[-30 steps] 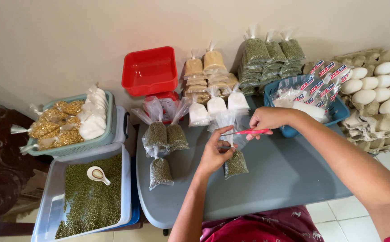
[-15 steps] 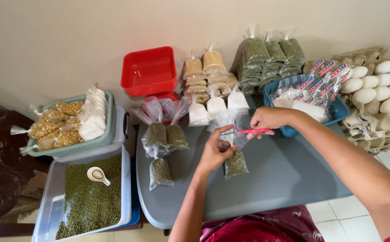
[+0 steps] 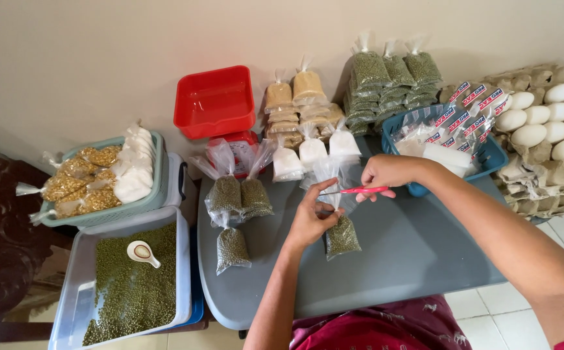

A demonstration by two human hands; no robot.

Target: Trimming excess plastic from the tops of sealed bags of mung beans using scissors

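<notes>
Left hand [image 3: 309, 223] pinches neck of small clear plastic bag of green beans [image 3: 341, 234], bag resting on grey table [image 3: 411, 253]. Right hand [image 3: 385, 174] closed on red-handled scissors [image 3: 353, 190], blades at bag top. Judgement: keep neck taut, cut above pinch, blades clear of fingers. Filled bean bags [image 3: 238, 198] just left.

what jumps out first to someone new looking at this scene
At the centre of the grey table, the right hand holds red-handled scissors at the neck of a small clear bag of green beans, pinched by the left hand. A bright red square tub stands against the wall.
</notes>
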